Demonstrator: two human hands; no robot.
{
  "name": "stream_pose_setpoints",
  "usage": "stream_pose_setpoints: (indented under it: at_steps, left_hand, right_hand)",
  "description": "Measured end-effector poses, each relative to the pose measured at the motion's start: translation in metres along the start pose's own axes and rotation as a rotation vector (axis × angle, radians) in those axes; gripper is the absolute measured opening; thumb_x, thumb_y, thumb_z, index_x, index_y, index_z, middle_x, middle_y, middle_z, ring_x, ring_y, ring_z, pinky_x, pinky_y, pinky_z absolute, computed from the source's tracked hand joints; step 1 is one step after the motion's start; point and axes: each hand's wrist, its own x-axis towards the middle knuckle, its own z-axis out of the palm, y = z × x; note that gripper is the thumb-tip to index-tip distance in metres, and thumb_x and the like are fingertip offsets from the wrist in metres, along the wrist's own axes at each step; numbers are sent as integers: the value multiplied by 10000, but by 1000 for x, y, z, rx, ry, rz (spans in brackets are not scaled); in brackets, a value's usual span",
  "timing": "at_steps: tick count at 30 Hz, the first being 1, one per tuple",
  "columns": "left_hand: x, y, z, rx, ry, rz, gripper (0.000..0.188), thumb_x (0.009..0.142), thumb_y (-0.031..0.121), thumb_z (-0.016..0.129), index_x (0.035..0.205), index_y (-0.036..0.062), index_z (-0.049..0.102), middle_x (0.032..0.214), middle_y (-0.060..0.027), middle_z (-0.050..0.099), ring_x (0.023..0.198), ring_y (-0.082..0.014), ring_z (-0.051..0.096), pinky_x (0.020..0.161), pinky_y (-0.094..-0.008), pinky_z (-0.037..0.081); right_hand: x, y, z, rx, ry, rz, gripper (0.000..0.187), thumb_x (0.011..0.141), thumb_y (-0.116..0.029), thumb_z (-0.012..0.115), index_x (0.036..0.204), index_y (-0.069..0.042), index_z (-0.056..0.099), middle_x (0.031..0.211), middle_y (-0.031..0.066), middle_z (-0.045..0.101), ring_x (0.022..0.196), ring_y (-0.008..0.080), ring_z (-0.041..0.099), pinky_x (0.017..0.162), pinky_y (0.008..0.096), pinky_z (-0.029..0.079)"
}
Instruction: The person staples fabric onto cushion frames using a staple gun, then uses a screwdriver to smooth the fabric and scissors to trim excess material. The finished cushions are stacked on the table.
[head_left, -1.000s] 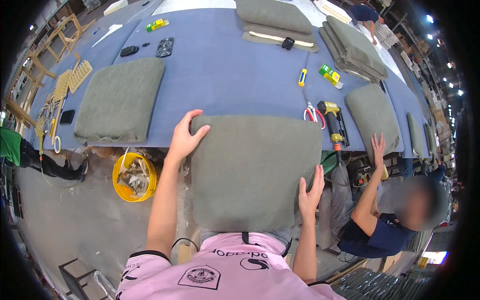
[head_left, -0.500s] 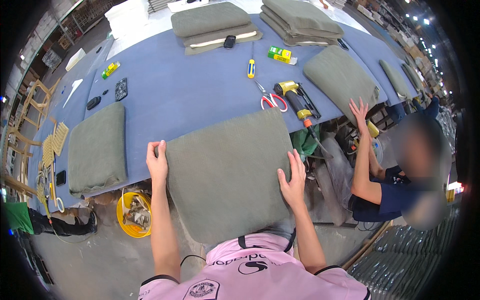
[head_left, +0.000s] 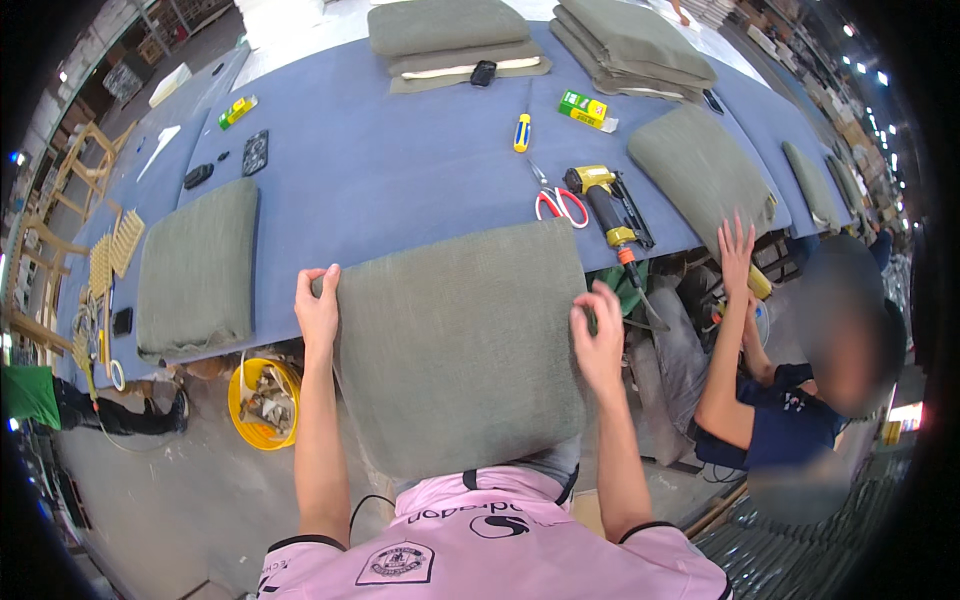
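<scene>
A grey-green fabric-covered cushion (head_left: 460, 345) rests tilted against the table's front edge and my lap. My left hand (head_left: 318, 305) grips its upper left corner, thumb on the near face and fingers around the edge. Beside the right edge, my right hand (head_left: 598, 335) has loosely bent fingers, apart and slightly blurred; whether they touch the fabric is hard to tell. Beyond the cushion lie scissors with red-and-white handles (head_left: 561, 206) and a yellow-and-black air stapler (head_left: 607, 205) with its hose running off the table edge.
Another cushion (head_left: 198, 270) lies at left, and folded cushions (head_left: 455, 35) are stacked at the far side. A screwdriver (head_left: 522, 133) and a green-yellow box (head_left: 587, 110) lie mid-table. At right, a co-worker's hand (head_left: 736, 250) touches a cushion (head_left: 700, 165). A yellow bucket (head_left: 235, 395) stands below.
My right hand has lifted and curled its fingers at the cushion's right edge, where it lay flatter before. My left hand keeps its corner. The whole view has shifted slightly.
</scene>
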Motion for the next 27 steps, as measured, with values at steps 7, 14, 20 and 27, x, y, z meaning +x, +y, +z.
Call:
stream_pose_setpoints:
  at_steps: [7,14,20,27]
  left_hand:
    - [78,-18,-31,193,-94,101,507,1074,493,609,876,28,658,722,-151,658,675,-323,625,716,-480,505]
    - [109,-62,-9,619,161,357,285,1016,378,639,928,108,654,919,-84,702,965,-306,674,851,-476,461]
    - [106,-62,-21,679,94,212,255,986,377,662,951,124,660,956,-67,699,999,-293,663,891,-464,451]
    - [108,-70,-20,714,99,225,245,996,353,654,932,118,626,921,-42,671,962,-283,649,852,-454,445]
  right_hand:
    - [229,-44,67,-82,-204,-316,330,1010,-332,711,1233,-90,708,1058,158,705,842,319,690,813,438,557]
    - [397,43,167,-439,-278,-132,874,998,-642,611,1638,-84,403,1415,370,609,1331,536,590,1100,561,494]
    - [408,25,209,-651,-311,-11,566,958,-525,740,1237,-54,600,1170,242,727,1132,429,713,973,523,562]
    - [331,-88,203,270,-1076,365,403,994,-401,754,1239,-108,623,996,19,713,529,22,388,452,216,243]
